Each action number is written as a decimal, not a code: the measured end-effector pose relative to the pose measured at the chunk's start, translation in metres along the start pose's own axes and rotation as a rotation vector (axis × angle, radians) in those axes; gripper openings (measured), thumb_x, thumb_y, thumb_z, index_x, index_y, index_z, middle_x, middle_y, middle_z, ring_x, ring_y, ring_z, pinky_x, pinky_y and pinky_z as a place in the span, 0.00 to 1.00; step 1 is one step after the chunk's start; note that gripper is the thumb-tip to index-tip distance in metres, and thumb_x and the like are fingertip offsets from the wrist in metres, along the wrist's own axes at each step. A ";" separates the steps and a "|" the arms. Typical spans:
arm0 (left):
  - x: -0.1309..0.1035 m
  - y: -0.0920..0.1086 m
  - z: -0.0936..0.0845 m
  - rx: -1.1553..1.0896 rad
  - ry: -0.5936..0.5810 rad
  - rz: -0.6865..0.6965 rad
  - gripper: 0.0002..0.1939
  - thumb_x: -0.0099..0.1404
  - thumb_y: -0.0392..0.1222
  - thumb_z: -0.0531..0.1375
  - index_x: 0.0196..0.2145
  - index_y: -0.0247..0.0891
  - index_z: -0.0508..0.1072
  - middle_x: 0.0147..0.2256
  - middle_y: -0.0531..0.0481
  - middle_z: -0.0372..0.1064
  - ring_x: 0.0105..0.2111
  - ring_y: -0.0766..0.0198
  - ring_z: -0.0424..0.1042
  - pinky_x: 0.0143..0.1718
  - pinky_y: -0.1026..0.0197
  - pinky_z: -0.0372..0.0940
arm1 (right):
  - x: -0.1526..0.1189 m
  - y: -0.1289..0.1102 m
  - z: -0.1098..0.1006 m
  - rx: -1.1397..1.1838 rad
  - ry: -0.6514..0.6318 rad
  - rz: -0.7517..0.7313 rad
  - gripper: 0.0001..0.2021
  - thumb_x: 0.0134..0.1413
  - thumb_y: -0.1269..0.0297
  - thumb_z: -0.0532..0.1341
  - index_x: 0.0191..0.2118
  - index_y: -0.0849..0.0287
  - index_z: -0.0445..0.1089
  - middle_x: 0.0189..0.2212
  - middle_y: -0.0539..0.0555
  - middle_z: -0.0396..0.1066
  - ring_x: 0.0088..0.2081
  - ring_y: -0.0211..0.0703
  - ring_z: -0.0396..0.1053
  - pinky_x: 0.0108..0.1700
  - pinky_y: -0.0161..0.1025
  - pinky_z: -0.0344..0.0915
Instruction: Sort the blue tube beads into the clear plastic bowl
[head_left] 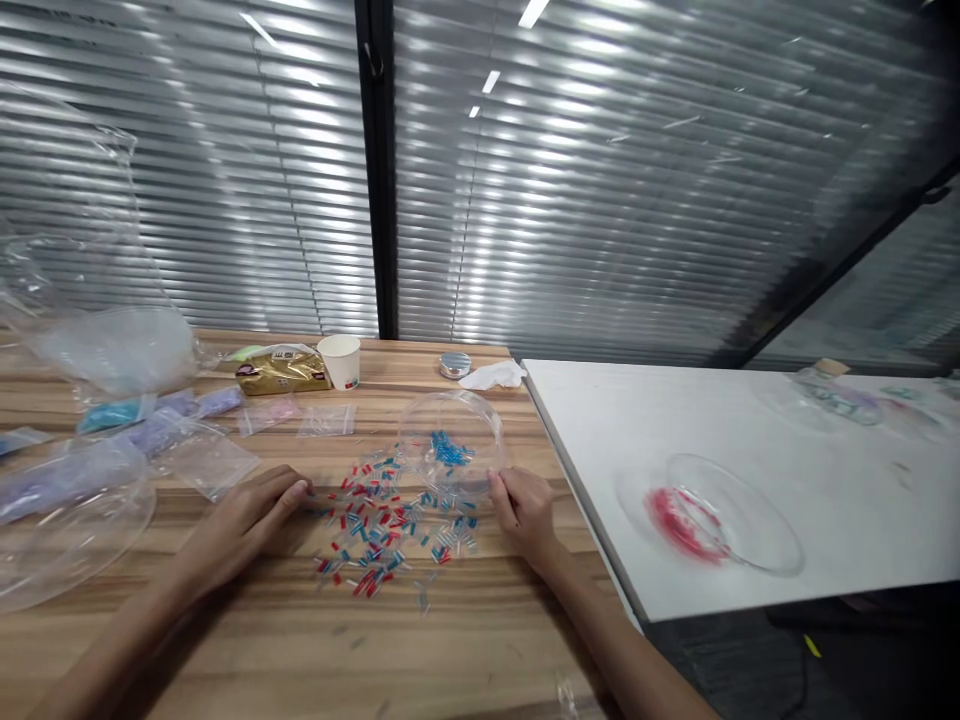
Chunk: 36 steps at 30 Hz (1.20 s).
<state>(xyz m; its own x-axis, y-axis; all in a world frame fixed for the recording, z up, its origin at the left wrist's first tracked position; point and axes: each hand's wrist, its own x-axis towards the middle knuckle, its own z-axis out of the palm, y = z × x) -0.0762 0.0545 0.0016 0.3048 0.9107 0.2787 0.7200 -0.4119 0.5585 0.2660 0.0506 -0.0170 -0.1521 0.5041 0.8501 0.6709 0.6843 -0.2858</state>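
My right hand [523, 508] grips the near right rim of a clear round plastic dish [487, 420], with thumb and fingers closed on it. Inside the dish lies a small heap of blue tube-shaped pieces [448, 449]. Spread over the wooden table [465, 650], in front of and to the left of the dish, are many small red, blue and clear tube-shaped pieces [371, 530]. At the left edge of this spread, my left hand [259, 515] rests low with its thumb against the bent fingers. Its fingertips are partly hidden, and what they hold, if anything, cannot be made out.
Clear zip bags [202, 450], a gold tissue pack [283, 372] and a paper cup [341, 362] lie to the left and back. A round tin [454, 365] and crumpled tissue [493, 375] sit behind the dish. Another dish with red pieces [686, 525] stands on the white table [577, 450].
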 end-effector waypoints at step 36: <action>-0.009 0.071 0.012 -0.701 -0.062 -0.219 0.17 0.57 0.53 0.64 0.24 0.39 0.65 0.19 0.54 0.68 0.20 0.64 0.68 0.23 0.64 0.65 | -0.013 -0.036 0.009 0.340 -0.244 0.151 0.23 0.68 0.60 0.45 0.19 0.56 0.49 0.14 0.45 0.52 0.17 0.33 0.51 0.22 0.34 0.47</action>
<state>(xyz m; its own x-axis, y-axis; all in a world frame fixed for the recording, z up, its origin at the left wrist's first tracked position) -0.0208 0.0174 0.0294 0.2498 0.9657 0.0705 0.2068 -0.1243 0.9704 0.2370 0.0240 -0.0213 -0.2644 0.6936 0.6701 0.4284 0.7070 -0.5627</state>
